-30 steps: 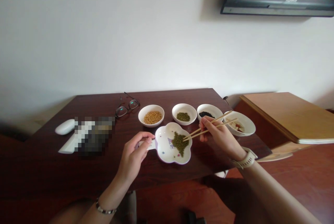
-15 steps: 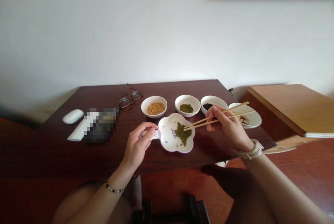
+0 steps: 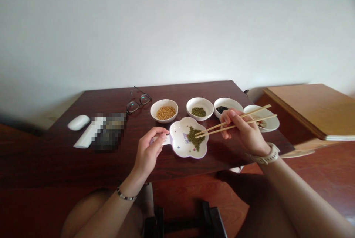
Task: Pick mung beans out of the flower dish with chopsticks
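Note:
A white flower-shaped dish point(image 3: 180, 148) with a small pile of green beans point(image 3: 195, 138) sits near the front edge of a dark wooden table point(image 3: 111, 101). My left hand point(image 3: 149, 151) pinches the dish's handle at its left side. My right hand point(image 3: 245, 130), with a watch on the wrist, grips a pair of wooden chopsticks point(image 3: 235, 121); their tips rest on the green beans. Behind the dish stand a bowl of yellow beans point(image 3: 164, 111), a bowl of green beans point(image 3: 200, 108) and a bowl of black beans point(image 3: 227, 105).
A fourth white bowl point(image 3: 270, 122) sits at the table's right end, partly behind my right hand. Glasses point(image 3: 138, 103), a white mouse point(image 3: 78, 122) and a blurred-out object point(image 3: 108, 131) lie on the left. A lighter wooden surface point(image 3: 310, 108) stands to the right.
The view has tilted down, so the table sits higher in frame. My hands keep the same grips; the chopstick tips stay in the green beans.

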A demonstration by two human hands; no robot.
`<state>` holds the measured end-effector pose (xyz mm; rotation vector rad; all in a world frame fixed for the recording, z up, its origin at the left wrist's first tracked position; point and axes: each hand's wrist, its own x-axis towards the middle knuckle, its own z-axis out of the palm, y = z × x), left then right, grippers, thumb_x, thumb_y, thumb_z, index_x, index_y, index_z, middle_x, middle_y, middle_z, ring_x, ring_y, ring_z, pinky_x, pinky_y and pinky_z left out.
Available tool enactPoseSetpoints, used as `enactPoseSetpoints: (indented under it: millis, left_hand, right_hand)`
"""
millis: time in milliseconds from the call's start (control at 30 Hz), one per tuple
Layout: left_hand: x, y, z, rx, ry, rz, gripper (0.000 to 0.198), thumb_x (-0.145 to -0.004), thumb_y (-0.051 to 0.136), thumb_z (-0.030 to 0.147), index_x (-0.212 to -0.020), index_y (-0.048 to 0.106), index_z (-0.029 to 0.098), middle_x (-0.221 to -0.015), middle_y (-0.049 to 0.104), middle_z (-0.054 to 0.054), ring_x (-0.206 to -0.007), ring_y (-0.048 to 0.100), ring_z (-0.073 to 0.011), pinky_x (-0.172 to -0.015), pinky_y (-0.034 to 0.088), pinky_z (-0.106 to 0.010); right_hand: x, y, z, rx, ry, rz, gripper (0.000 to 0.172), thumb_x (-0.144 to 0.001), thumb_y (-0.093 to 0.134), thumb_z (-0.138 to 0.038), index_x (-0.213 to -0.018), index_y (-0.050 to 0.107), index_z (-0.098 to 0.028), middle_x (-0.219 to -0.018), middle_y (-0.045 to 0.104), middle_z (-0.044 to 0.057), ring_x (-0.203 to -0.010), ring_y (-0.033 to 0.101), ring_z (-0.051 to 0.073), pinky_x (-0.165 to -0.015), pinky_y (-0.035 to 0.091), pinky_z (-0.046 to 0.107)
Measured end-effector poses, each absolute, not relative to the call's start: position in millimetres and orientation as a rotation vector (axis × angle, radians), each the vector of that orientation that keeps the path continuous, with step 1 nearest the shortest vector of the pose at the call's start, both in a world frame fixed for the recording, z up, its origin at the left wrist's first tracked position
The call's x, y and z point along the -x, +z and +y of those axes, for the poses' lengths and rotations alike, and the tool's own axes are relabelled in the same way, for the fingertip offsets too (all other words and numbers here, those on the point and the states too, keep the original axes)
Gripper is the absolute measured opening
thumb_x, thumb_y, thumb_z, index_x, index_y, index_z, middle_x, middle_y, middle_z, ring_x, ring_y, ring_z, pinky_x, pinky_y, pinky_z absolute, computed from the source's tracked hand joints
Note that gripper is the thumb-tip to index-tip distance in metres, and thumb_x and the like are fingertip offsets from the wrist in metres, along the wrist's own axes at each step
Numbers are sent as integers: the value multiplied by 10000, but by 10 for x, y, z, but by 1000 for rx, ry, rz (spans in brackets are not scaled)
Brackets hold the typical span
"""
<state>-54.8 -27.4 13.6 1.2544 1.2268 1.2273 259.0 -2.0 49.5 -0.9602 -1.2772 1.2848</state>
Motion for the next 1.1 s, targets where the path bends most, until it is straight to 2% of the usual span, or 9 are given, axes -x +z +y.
enactPoseSetpoints:
  millis: [233,367,600,733,867,1100]
  left_hand:
    - [553,112,-269,-1252,1213,1218,290,-982,732,458,-1041,754,175,-618,430,56,-498,331,-69,-460,206,-207]
    - [553,93,-265,-1252,1213,1213,296,-981,735,463,-1036,752,172,-611,432,60,-492,333,-66,-453,202,-199]
    - [563,69,-250,-1246,1227,1196,305,-982,738,473,-1029,755,171,-597,410,65,-489,320,-66,-454,201,-194]
    - [554,73,-247,-1229,1229,1184,296,-976,743,464,-1017,756,172,-586,373,74,-492,300,-68,-454,198,-191]
    - [542,73,-237,-1227,1234,1168,278,-970,743,442,-1013,756,168,-591,397,70,-493,308,-66,-456,202,-192]
    - [545,52,-214,-1248,1250,1135,290,-978,739,449,-1028,757,163,-604,414,66,-505,322,-71,-461,223,-200]
  right_hand:
    - [-2611,528,28,895,1209,-1233,403,-1052,658,-555,-816,584,-237,-757,559,8,-557,571,137,-511,441,291]
    - [-2671,432,230,921,1043,-1121,414,-1011,707,-595,-834,612,-232,-768,587,8,-558,590,130,-498,465,263]
    - [-2675,262,459,1000,899,-1069,415,-997,720,-616,-852,650,-234,-756,635,3,-606,655,140,-560,536,246]
    - [-2678,310,399,982,964,-1067,385,-1005,729,-571,-842,659,-229,-796,627,2,-609,646,124,-556,522,236]
    - [-2720,381,271,950,1181,-1033,336,-1008,745,-510,-858,673,-218,-855,620,4,-618,623,107,-545,499,221]
    - [-2648,534,71,1146,1373,-1309,393,-1058,652,-550,-873,666,-204,-721,616,1,-571,606,121,-540,507,232]
